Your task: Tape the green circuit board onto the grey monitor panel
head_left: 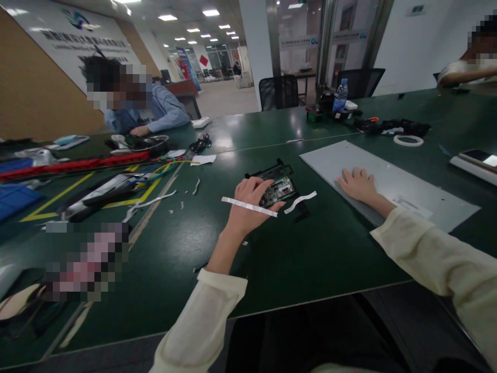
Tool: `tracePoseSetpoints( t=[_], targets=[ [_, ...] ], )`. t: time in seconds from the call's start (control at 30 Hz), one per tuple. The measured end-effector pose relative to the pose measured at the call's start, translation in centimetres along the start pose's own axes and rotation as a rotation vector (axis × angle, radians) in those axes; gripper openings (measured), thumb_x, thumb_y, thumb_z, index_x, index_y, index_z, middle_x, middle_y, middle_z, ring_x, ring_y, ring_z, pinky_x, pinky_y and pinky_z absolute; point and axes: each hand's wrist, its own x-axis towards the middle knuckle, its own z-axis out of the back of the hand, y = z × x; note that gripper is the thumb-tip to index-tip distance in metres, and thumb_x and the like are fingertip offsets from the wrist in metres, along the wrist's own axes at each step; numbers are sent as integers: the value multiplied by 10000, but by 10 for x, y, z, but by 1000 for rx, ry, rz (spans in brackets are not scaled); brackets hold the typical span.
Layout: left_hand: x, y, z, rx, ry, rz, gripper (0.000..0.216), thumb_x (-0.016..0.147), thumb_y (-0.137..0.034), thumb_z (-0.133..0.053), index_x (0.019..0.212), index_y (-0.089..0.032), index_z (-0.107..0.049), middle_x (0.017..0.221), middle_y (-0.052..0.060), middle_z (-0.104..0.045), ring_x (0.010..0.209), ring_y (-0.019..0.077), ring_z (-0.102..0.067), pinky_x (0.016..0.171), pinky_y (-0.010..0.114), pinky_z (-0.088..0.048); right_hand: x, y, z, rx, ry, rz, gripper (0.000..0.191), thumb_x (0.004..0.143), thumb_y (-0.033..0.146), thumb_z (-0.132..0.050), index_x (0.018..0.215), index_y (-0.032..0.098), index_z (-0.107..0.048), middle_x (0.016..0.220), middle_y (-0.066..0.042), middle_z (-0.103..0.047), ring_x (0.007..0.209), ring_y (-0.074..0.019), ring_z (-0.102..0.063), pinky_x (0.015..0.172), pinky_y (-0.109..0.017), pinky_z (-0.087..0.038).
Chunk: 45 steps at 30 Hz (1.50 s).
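My left hand (248,202) is closed on a small green circuit board (282,190), thumb and fingers at its near left side. The board sits at a black plastic frame (267,171) with arms jutting out behind it. A white paper-like strip (248,206) lies across the back of this hand, and a second, curved white strip (301,202) is just right of the board. My right hand (357,185) rests palm down, fingers spread, on the left part of a flat light grey panel (392,181).
On the green table (310,259), a red strip (77,165), cables and a blue bin (17,199) lie left. A water bottle (340,96), white tape ring (408,140) and phone (481,157) are right. One person (163,106) sits across at left, another (464,72) far right.
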Motion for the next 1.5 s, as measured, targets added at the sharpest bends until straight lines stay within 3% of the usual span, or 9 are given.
tracePoseSetpoints(
  t=[0.37, 0.63, 1.23, 1.37, 1.5],
  targets=[
    [6, -7, 8, -257, -64, 61, 409, 800, -414, -616, 1133, -181, -575, 1037, 76, -555, 958, 221, -531, 855, 380, -441, -20, 35, 13, 40, 71, 177, 802, 857, 685, -29, 1441, 205, -297, 1466, -195, -271, 1315, -395, -261, 985, -608, -234],
    [13, -5, 20, -430, -165, 80, 332, 830, -351, -582, 1120, -190, -575, 994, 50, -563, 878, 179, -546, 786, 322, -459, -39, 58, 21, 45, 76, 294, 836, 833, 720, -36, 1458, 218, -272, 1489, -178, -247, 1353, -381, -207, 1014, -583, -222],
    [19, -1, 26, -381, -167, 106, 319, 833, -382, -577, 1086, -188, -594, 944, 45, -570, 845, 169, -547, 780, 316, -465, -67, 87, 34, 142, 135, 611, 813, 846, 719, -108, 1483, 227, -217, 1538, -121, -144, 1401, -334, -109, 1095, -523, -138],
    [17, 1, 24, -382, -165, 147, 325, 833, -398, -567, 1081, -190, -599, 941, 44, -574, 846, 167, -554, 777, 313, -471, -66, 86, 36, 173, 146, 612, 765, 867, 692, -162, 1473, 235, -250, 1537, -106, -162, 1403, -320, -118, 1102, -518, -133],
    [18, 4, 19, -411, -179, 185, 330, 841, -402, -556, 1098, -200, -595, 963, 47, -587, 862, 165, -567, 773, 309, -478, -67, 104, 43, 328, 78, 611, 644, 897, 587, -320, 1400, 193, -399, 1481, -114, -307, 1369, -295, -239, 1098, -469, -203]
  ],
)
